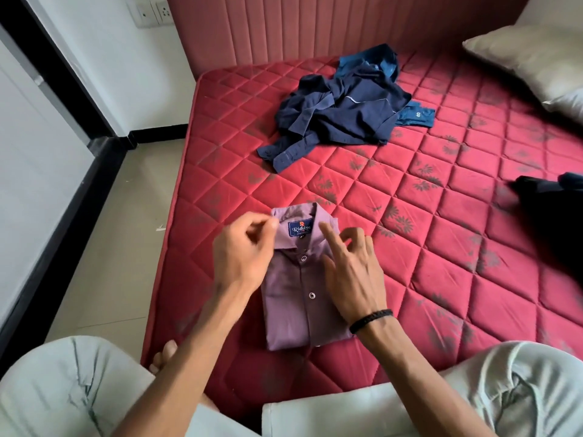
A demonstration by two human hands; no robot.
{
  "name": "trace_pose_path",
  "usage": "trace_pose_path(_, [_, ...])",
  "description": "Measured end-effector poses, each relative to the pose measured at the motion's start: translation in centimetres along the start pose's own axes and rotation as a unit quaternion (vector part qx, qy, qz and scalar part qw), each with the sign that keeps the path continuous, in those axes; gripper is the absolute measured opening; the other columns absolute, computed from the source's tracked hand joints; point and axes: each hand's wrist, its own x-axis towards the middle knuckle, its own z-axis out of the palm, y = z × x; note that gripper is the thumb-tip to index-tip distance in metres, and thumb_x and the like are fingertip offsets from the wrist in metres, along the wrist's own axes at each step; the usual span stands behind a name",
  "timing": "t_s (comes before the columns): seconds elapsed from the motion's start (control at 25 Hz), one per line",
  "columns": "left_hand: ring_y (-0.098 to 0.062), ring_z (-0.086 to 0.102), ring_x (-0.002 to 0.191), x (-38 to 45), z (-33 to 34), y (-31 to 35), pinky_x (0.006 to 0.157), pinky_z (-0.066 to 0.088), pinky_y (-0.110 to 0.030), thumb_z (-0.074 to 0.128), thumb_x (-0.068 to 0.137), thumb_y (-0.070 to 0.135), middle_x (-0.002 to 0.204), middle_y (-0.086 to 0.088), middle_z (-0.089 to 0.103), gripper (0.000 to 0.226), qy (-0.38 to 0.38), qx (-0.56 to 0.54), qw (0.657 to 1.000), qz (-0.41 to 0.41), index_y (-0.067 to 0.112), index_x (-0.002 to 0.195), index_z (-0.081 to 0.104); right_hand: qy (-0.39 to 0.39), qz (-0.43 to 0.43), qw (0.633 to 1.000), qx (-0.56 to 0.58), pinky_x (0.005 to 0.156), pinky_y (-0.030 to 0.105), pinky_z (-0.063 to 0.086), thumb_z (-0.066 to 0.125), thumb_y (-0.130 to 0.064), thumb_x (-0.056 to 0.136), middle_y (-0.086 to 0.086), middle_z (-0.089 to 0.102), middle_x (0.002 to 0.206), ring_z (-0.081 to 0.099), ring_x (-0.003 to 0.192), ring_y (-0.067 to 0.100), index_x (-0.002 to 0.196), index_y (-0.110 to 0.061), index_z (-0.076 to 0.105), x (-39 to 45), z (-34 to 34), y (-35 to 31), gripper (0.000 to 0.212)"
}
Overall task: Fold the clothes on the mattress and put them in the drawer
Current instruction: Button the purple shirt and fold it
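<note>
A purple shirt [298, 298] lies folded and buttoned on the red quilted mattress [441, 247] just in front of me, collar away from me and its blue label showing. My left hand [243, 250] is at the collar's left tip, where thumb and forefinger pinch the fabric; the hand is motion-blurred. My right hand [350, 275] rests over the shirt's right side, its forefinger stretched out onto the right collar wing and its other fingers curled, holding nothing. A crumpled heap of navy and blue shirts [340, 111] lies farther up the mattress.
Dark clothing [549, 209] lies at the right edge of the mattress, and pillows [530, 58] sit at the far right corner. A padded headboard [299, 26] backs the bed. Tiled floor [126, 231] runs along the left. My knees in pale trousers [63, 389] fill the near edge.
</note>
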Motion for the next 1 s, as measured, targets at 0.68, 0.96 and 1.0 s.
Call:
trace_pose_path(0.68, [-0.028, 0.038, 0.146, -0.8, 9.1, -6.2, 0.111, 0.036, -0.053, 0.048, 0.099, 0.058, 0.155, -0.004, 0.045, 0.054, -0.1, 0.259, 0.947, 0.161, 0.03, 0.145, 0.051, -0.19, 0.052, 0.979, -0.042, 0.12, 0.07, 0.012, 0.014, -0.074, 0.099, 0.004, 0.004, 0.173, 0.005, 0.158, 0.036, 0.165, -0.022, 0.015, -4.2, 4.3, -1.0, 0.085])
trace_pose_path(0.96, [-0.036, 0.024, 0.155, -5.1, 7.4, -7.2, 0.122, 0.029, -0.05, 0.029, 0.106, 0.054, 0.167, -0.022, 0.021, 0.077, -0.102, 0.121, 0.987, 0.006, 0.001, 0.161, 0.02, -0.183, 0.067, 0.981, -0.019, 0.118, 0.065, 0.022, 0.021, -0.068, 0.1, 0.004, -0.001, 0.173, 0.015, 0.155, 0.045, 0.164, -0.03, 0.017, -4.4, 3.7, -0.8, 0.075])
trace_pose_path(1.0, [-0.042, 0.036, 0.148, -6.6, 6.6, -6.8, 0.12, 0.033, -0.049, 0.035, 0.102, 0.054, 0.16, -0.029, 0.034, 0.079, -0.063, 0.101, 0.991, -0.055, -0.003, 0.157, 0.029, -0.171, 0.078, 0.982, -0.013, 0.116, 0.062, 0.029, 0.023, -0.066, 0.1, 0.007, 0.0, 0.173, 0.025, 0.15, 0.047, 0.163, -0.032, 0.022, -4.2, 3.4, -0.9, 0.071])
